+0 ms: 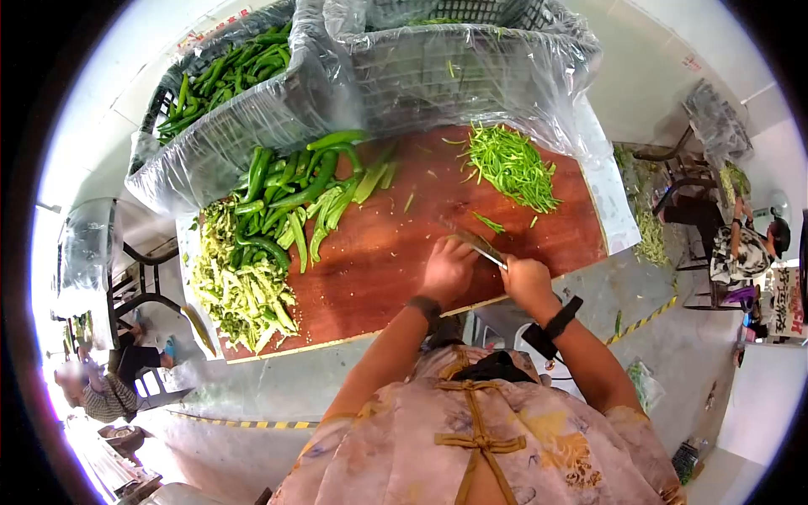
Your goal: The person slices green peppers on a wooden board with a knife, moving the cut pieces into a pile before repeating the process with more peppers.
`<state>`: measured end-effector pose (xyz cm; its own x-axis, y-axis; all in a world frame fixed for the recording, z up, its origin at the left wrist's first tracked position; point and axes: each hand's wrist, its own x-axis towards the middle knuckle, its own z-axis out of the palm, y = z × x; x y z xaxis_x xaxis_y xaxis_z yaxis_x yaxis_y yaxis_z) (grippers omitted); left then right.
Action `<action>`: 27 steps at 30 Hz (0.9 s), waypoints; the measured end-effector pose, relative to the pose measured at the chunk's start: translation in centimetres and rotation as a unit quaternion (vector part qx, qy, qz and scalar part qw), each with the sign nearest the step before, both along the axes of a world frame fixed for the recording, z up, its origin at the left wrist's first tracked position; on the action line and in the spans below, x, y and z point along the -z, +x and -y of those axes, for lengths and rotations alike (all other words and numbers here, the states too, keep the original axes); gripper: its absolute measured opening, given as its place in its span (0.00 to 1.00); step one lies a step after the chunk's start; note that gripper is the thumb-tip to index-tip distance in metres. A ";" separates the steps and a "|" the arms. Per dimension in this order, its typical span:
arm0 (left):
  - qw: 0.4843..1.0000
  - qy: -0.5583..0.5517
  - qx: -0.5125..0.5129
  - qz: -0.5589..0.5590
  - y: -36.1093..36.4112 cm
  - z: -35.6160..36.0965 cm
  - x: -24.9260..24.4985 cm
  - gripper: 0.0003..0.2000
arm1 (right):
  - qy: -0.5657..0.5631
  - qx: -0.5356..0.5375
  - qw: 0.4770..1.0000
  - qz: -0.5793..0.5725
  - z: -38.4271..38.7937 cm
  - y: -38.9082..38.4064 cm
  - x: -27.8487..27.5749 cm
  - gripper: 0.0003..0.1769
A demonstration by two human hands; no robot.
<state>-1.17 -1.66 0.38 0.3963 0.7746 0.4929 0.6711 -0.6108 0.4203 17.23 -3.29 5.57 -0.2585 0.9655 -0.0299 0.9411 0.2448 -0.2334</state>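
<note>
My right hand (528, 280) is closed on the handle of a knife (481, 247) over the front edge of the red-brown board (370, 278). Just left of it, my left hand (449, 268) has its fingers curled beside the blade; whatever lies under them is hidden. A few thin green strips (488, 223) lie beyond the blade. Farther back sits a pile of shredded green pepper (509, 164). Whole and split green peppers (286, 189) are heaped at the board's left, with pale pepper cores and scraps (240, 282) in front of them.
A plastic-lined crate (227, 80) of green peppers stands at the back left, beside another lined crate (454, 76). One person (741, 244) sits at the far right near a chair and green scraps. Another person (109, 391) sits at the far left.
</note>
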 end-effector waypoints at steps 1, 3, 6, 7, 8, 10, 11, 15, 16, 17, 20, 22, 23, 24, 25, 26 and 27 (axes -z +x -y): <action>1.000 -0.002 0.002 0.004 0.0 0.1 0.0 0.11 | -0.017 -0.001 1.000 0.022 0.8 0.0 -0.5 0.12; 1.000 0.012 -0.013 0.006 0.2 0.1 0.0 0.11 | -0.025 0.004 0.999 0.040 1.6 0.2 -0.8 0.12; 0.999 -0.002 -0.011 -0.031 0.2 -0.1 0.3 0.11 | -0.003 0.000 1.000 0.025 2.1 0.4 -1.1 0.11; 0.999 -0.002 -0.010 -0.032 0.2 -0.1 0.3 0.11 | -0.002 0.000 1.000 0.024 2.2 0.4 -1.3 0.11; 1.000 0.003 -0.006 -0.013 0.1 -0.2 0.2 0.11 | -0.009 0.005 1.000 0.027 2.2 0.4 -1.5 0.11; 1.000 0.008 -0.003 0.006 0.2 -0.3 0.3 0.11 | -0.016 0.008 0.999 0.030 2.3 0.5 -1.5 0.11; 1.000 0.009 -0.003 0.002 0.2 -0.2 0.4 0.11 | -0.024 0.008 0.999 0.038 2.3 0.6 -1.1 0.11; 1.000 -0.014 0.007 -0.016 0.0 -0.2 0.2 0.12 | -0.037 -0.004 0.999 0.020 1.0 0.4 0.9 0.11; 1.000 -0.014 0.003 -0.016 -0.1 -0.2 -0.1 0.12 | -0.037 -0.008 0.999 0.021 0.4 0.1 1.1 0.11; 1.000 -0.014 0.005 -0.017 -0.2 -0.1 -0.4 0.13 | -0.021 -0.009 1.000 0.020 -0.3 -0.3 1.4 0.11; 1.000 -0.023 0.008 -0.010 -0.1 0.0 0.2 0.15 | 0.002 -0.004 1.000 0.019 -3.0 -0.1 1.6 0.10; 0.999 -0.033 0.011 -0.005 -0.2 0.1 0.3 0.16 | 0.034 0.004 0.999 0.004 -3.8 0.3 0.9 0.12; 0.999 -0.031 0.010 0.008 -0.2 0.1 0.3 0.16 | 0.032 0.001 0.999 0.001 -3.5 0.7 0.5 0.12; 0.999 -0.030 0.008 0.022 -0.1 -0.1 0.2 0.16 | 0.030 -0.003 1.000 0.000 -2.9 1.0 0.1 0.12; 0.999 -0.030 0.007 0.023 -0.1 0.0 0.1 0.16 | 0.030 -0.004 1.000 0.001 -2.0 1.1 -0.2 0.12; 0.999 -0.030 0.003 0.027 0.0 0.1 0.1 0.15 | 0.014 -0.019 1.000 0.015 -0.8 1.3 -0.4 0.12; 0.999 -0.030 -0.001 0.031 0.0 0.1 0.2 0.15 | -0.002 -0.033 0.999 0.030 0.0 1.5 -0.6 0.11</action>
<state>-1.12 -1.79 0.22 0.3645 0.8044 0.4692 0.6445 -0.5816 0.4963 18.69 -3.31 6.13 -0.3193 0.9464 -0.0500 0.9351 0.3060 -0.1788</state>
